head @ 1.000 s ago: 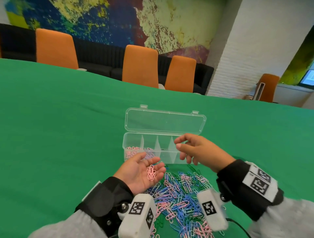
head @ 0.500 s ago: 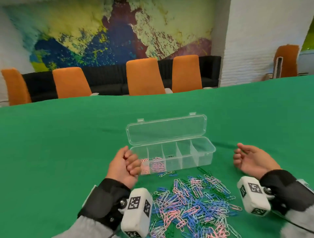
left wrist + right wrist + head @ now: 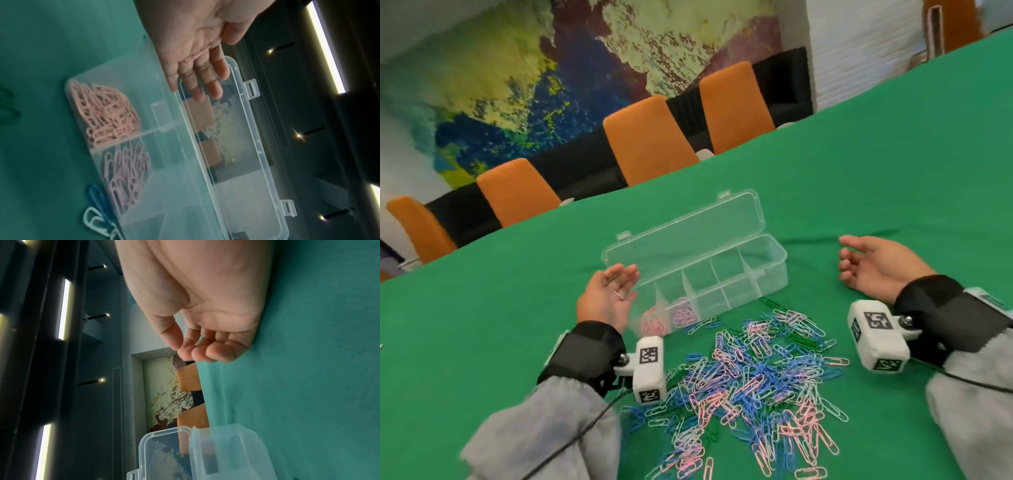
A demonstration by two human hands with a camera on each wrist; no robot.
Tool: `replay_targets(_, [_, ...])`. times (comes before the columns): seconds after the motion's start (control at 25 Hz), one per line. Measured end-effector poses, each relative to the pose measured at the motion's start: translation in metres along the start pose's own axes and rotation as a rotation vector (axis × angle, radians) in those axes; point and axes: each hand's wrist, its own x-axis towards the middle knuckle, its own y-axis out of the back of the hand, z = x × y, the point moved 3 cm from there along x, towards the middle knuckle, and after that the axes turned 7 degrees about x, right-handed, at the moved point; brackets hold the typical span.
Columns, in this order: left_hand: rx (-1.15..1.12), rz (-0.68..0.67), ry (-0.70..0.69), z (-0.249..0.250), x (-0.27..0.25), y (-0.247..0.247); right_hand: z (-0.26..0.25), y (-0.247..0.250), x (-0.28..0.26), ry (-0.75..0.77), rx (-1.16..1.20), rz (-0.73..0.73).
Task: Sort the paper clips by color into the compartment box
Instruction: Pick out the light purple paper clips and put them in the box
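the left hand (image 3: pixel 607 296) hangs flat and palm-up over the left end of the clear plastic compartment box (image 3: pixel 774 270), fingers straight and relaxed, gripping nothing; a single pink paper clip (image 3: pixel 197 55) lies loose at the base of its fingers, and the head view hints at a second one on the palm, too small to be sure of. the right hand (image 3: pixel 873 267) rests on its edge on the green table cloth (image 3: pixel 517 325), well to the right of the box, fingers loosely curled and empty.

the box stands with its hinged lid (image 3: pixel 685 228) open. its leftmost compartment holds salmon-pink clips (image 3: pixel 102 112), the next one paler lilac-pink clips (image 3: pixel 127 177); the remaining compartments look empty. the mixed heap of pink, blue, green and white paper clips (image 3: pixel 750 377) lies on the cloth just in front of the box, a few strays touching its front wall.

the step in hand looks like tipping the last palm-held clip into its compartment. to do it well, tilt the hand directly above the leftmost compartment, low over the rim, so the clip slides off the fingertips and cannot bounce into its neighbour or hit the lid. match the shade first: the two pinks are close. a brush of the thumb frees a clip that sticks to skin. after that, the right hand is best placed to pick from the heap.
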Motion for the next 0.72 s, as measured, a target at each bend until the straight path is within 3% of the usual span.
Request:
replay_targets(0.16, [0.025, -0.012, -0.035, 0.007, -0.012, 0.002, 0.0, 0.003, 0.005, -0.002, -0.013, 0.019])
replay_targets(0.44, [0.329, -0.001, -0.139, -0.002, -0.015, -0.009, 0.002, 0.003, 0.004, 0.017, -0.062, 0.02])
replay_targets(0.72, [0.335, -0.066, -0.248, 0.027, -0.038, 0.006, 0.0, 0.003, 0.005, 0.001, -0.089, 0.01])
